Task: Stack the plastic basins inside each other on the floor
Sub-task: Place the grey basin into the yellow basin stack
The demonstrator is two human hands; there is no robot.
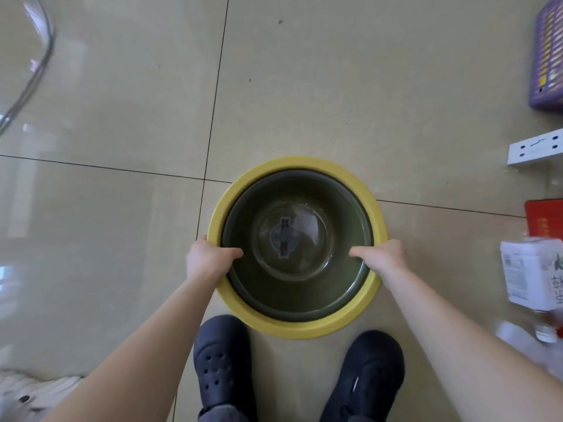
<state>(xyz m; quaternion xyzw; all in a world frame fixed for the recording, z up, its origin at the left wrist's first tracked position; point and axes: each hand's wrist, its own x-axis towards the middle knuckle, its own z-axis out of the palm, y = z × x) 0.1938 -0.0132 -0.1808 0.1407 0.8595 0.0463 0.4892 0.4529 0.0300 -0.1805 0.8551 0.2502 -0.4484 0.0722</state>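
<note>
Directly below the camera, a round yellow basin [377,208] of smooth matte plastic stands on the tiled floor [335,86], and a dark green basin [243,208], glossy and translucent, sits nested inside it. The green rim lies just within the broad yellow rim all the way round, with a thin crescent of gap at the near left. A circular raised base shows through the green bottom, with a dark cross-shaped mark at its centre.

The left hand [208,258] is closed over the rims at the near left, thumb hooked inside the green wall. The right hand [382,258] grasps the near right side the same way, thumb pointing inward; both hands hold the nested basins, fingers under the rims hidden.

The floor is polished beige tile with dark grout lines crossing just behind the basins. Two dark perforated clogs [222,363] stand just near the yellow rim, the left one almost touching it.

Room to the far side and the left is open tile. A curved clear plastic edge [39,62] occupies the far left corner. To the right, well apart, lie a purple slotted crate [547,56], a white flat bracket [533,150], a red item [545,220] and a blurred white labelled bottle [527,275].
</note>
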